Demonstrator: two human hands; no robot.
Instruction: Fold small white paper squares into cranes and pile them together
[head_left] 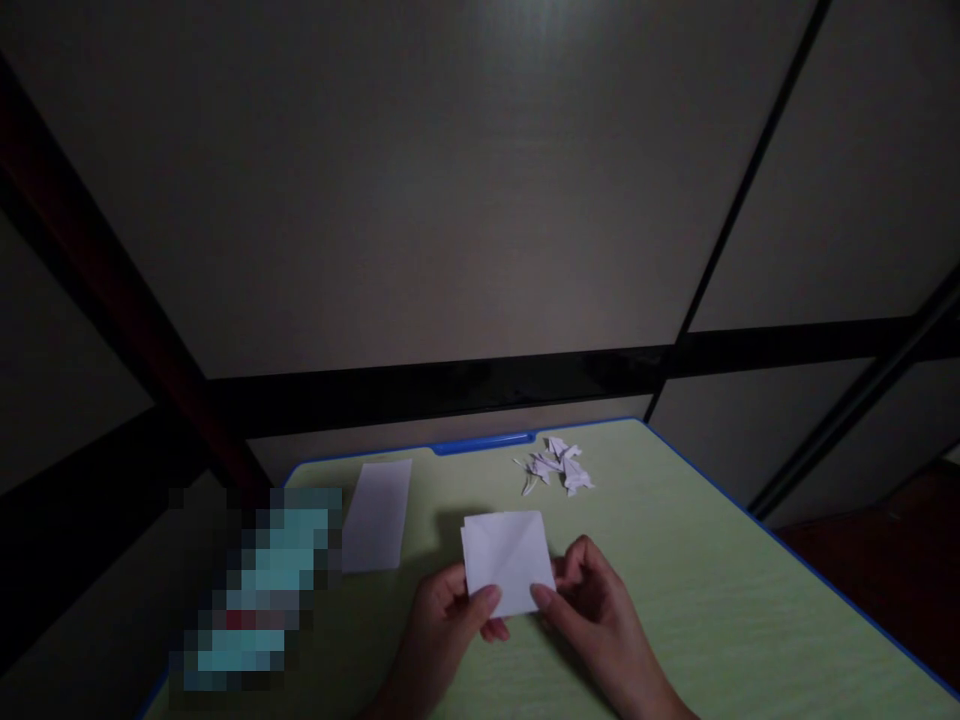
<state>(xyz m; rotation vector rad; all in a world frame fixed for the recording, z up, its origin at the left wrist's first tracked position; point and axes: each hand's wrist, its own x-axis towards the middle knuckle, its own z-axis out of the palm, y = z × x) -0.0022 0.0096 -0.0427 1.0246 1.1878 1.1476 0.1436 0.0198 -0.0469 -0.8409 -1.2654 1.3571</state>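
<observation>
A small white square of folded paper (510, 560) is held up over the table, its layers slightly offset at the left edge and a diagonal crease running across it. My left hand (454, 615) grips its lower left corner, thumb on the front and fingers behind. At the lower right corner, my right hand (600, 615) pinches the paper between thumb and fingers. Parts of the fingers are hidden behind the paper. Beyond it on the table lie several small folded white paper figures (571, 470) in a loose cluster.
A green table (712, 590) with a blue edge stands against pale cabinet panels (450, 200). White paper sheets (379, 515) lie at the left, beside a pixelated teal object (262, 590). A blue tray-like groove (484, 443) runs along the far edge.
</observation>
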